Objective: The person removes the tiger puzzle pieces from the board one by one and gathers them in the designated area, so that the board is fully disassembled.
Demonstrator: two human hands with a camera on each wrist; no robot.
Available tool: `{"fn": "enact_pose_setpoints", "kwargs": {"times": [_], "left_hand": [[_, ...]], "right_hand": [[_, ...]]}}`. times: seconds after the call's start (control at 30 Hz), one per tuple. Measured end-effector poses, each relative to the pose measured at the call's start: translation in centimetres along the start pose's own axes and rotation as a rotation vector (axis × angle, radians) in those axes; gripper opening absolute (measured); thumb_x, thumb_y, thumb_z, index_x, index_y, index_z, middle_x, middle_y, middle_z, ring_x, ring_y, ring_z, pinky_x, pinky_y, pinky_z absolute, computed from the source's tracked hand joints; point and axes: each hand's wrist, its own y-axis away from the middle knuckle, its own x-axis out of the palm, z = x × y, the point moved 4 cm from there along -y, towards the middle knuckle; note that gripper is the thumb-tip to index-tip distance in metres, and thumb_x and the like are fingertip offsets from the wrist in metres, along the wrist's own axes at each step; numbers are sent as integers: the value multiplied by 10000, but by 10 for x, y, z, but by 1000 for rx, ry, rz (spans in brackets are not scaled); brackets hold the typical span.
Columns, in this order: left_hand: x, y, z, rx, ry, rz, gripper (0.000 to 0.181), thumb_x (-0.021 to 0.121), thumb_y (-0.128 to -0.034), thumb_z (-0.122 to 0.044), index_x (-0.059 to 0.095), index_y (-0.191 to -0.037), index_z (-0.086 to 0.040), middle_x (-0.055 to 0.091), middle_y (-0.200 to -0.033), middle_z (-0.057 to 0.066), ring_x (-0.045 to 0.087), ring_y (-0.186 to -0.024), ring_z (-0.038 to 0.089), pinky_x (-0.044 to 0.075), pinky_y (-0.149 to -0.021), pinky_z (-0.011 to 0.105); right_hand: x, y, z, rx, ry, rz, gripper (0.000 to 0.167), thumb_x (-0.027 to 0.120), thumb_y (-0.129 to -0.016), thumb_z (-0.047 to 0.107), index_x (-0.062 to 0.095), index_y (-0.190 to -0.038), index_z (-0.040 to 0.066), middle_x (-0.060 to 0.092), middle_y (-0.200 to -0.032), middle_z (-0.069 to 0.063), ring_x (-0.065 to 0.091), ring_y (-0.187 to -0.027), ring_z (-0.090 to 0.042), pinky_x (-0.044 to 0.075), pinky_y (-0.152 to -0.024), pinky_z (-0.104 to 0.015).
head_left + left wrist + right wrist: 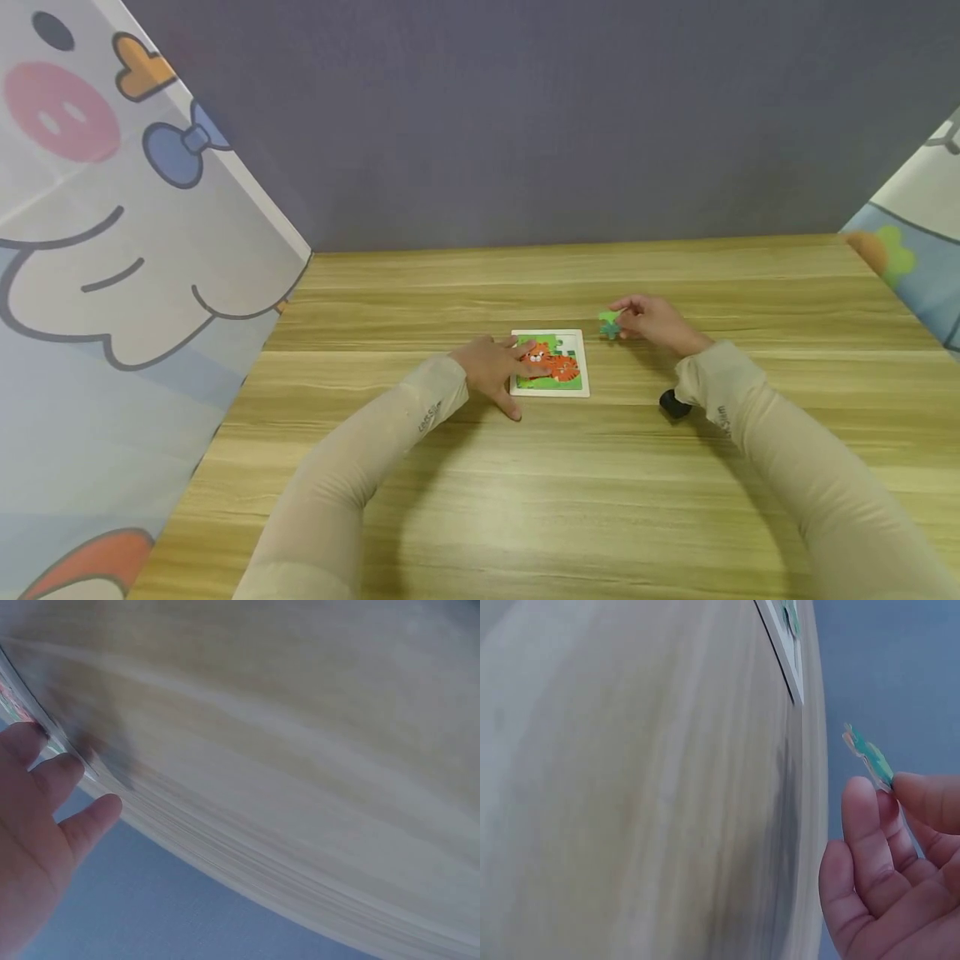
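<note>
A small jigsaw puzzle in a white frame lies on the table, showing an orange striped tiger on green. Its upper right corner shows white backing where no piece sits. My left hand rests over the puzzle's left side with fingers spread, covering part of the picture; in the left wrist view its fingertips are at the frame's edge. Just right of the frame, my right hand pinches a green and teal puzzle piece between thumb and fingers. The right wrist view has this piece held above the table, seen nearly edge-on.
A small black object is beside the right sleeve, at the wrist; its kind cannot be told. The wood-grain table meets a grey-blue panel at the back. Cartoon-printed cloth hangs on the left, with more on the right.
</note>
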Motion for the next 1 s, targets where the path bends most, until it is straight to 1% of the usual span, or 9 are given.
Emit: {"fn": "enact_pose_setpoints", "kwargs": {"times": [0.13,0.2,0.27,0.4,0.47,0.67,0.73,0.9,1.0], "left_hand": [[-1,0,0,1,-41,-9,679,470,-908,-607,212,-1508,-419,67,-1596,40,111,-1446,314,208,-1122,532],[-2,-1,0,1,-61,-9,601,407,-955,-556,214,-1506,-417,67,-1595,38,114,-1446,311,217,-1123,519],[-2,-1,-1,5,-73,-11,553,378,-982,-511,224,-1505,-416,68,-1594,38,122,-1443,315,227,-1119,520],[-2,-1,-2,6,-77,-6,524,364,-1003,-474,229,-1506,-416,66,-1596,33,126,-1442,316,236,-1115,523],[-2,-1,-2,-2,-87,0,522,360,-1004,-473,224,-1505,-421,68,-1597,27,123,-1444,308,238,-1116,517],[-1,-2,-3,-10,-106,-2,522,358,-1006,-476,217,-1506,-425,69,-1598,13,122,-1447,290,246,-1118,497],[-1,-3,-4,-7,-99,-3,526,366,-1005,-476,217,-1507,-423,67,-1598,15,121,-1447,292,244,-1119,497],[-2,-2,-4,-10,-80,1,540,397,-995,-475,226,-1505,-419,66,-1596,15,124,-1446,294,238,-1119,508],[-2,-1,-3,-14,-78,-1,548,409,-989,-480,229,-1503,-418,69,-1595,14,127,-1445,289,239,-1118,509]], "right_hand": [[-6,2,-3,10,-21,-3,354,475,-986,10,450,-1291,-169,539,-968,-119,579,-742,-19,538,-752,-208],[-9,4,-6,16,-4,-7,350,462,-993,20,462,-1293,-158,549,-1016,-146,586,-760,-18,536,-767,-211],[-13,6,-8,16,18,-11,354,464,-995,32,466,-1296,-154,554,-1040,-168,593,-774,-19,537,-776,-224],[-20,12,-14,20,37,-17,374,477,-999,56,458,-1315,-145,570,-1044,-161,598,-784,-13,538,-774,-238],[-24,14,-17,17,25,-17,391,482,-999,62,441,-1324,-153,576,-1043,-149,596,-784,0,538,-773,-238],[-39,24,-27,11,30,-41,410,473,-1005,71,414,-1325,-178,587,-1073,-158,587,-772,43,531,-758,-207],[-44,28,-30,20,24,-53,405,471,-1003,62,413,-1321,-183,586,-1051,-122,586,-773,52,529,-760,-197],[-54,38,-39,29,-9,-71,416,467,-1002,51,390,-1331,-190,581,-944,63,579,-782,65,519,-750,-170],[-61,42,-43,27,-23,-74,443,463,-1007,65,354,-1349,-195,568,-914,132,576,-787,67,516,-748,-168]]}}
